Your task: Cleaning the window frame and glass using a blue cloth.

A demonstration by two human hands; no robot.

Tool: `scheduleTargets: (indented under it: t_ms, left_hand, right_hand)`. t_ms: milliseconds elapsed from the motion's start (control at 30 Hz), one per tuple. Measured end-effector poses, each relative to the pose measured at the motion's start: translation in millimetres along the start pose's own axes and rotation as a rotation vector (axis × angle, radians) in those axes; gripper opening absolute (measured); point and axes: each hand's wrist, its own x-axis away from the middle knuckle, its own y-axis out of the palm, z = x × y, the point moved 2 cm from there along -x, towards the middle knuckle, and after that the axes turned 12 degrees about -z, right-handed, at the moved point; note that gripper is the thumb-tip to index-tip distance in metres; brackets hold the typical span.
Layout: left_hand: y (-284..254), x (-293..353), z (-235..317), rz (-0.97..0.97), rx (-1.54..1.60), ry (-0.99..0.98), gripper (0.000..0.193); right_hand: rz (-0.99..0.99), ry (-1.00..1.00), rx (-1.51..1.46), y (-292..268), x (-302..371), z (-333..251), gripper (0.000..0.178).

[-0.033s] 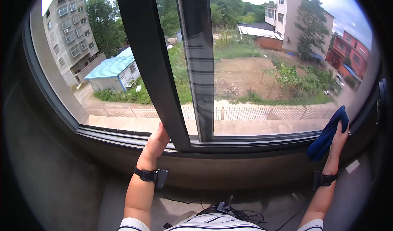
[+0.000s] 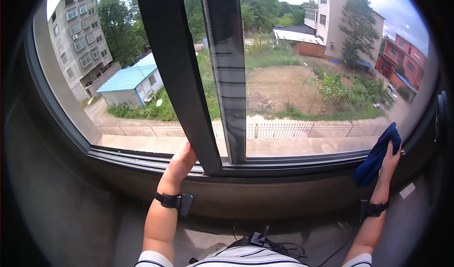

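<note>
My left hand (image 2: 181, 163) is at the lower left edge of a dark-framed sliding window sash (image 2: 189, 96). It is closed against the upright of the sash, with one fingertip pointing up along it; the other fingers are mostly hidden. Off to the right, my right hand (image 2: 390, 160) grips a bunched dark blue cloth (image 2: 371, 165). The cloth hangs in front of the lower right corner of the window, and I cannot tell whether it touches the frame. Black devices are strapped round both wrists.
Window tracks (image 2: 130, 158) run along the sill to the left of the sash. A second dark upright (image 2: 229, 78) stands just right of the first. Below the wall (image 2: 274, 191), black cables (image 2: 279, 248) lie near my body. A small white piece (image 2: 407, 190) is at the right.
The sash has slid slightly to the right, with my left hand against it. My right hand and the cloth look almost unchanged.
</note>
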Motion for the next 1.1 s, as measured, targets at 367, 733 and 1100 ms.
scheduleTargets:
  t_ms: [367,733,1100]
  left_hand:
    - [-0.6,-83.2,-19.0,-0.487,-0.085,-0.027,0.100]
    - [1.3,-122.9,-23.7,-0.773,0.047,-0.048,0.087]
    - [-91.8,-35.0,44.0,-0.636,-0.021,-0.034,0.083]
  right_hand:
    - [-0.264,0.173,-0.393,106.6,205.3,-179.5,0.038]
    - [0.024,0.327,-0.543,207.0,392.5,-317.7,0.041]
    - [-0.162,0.324,-0.356,228.2,456.6,-410.2,0.043]
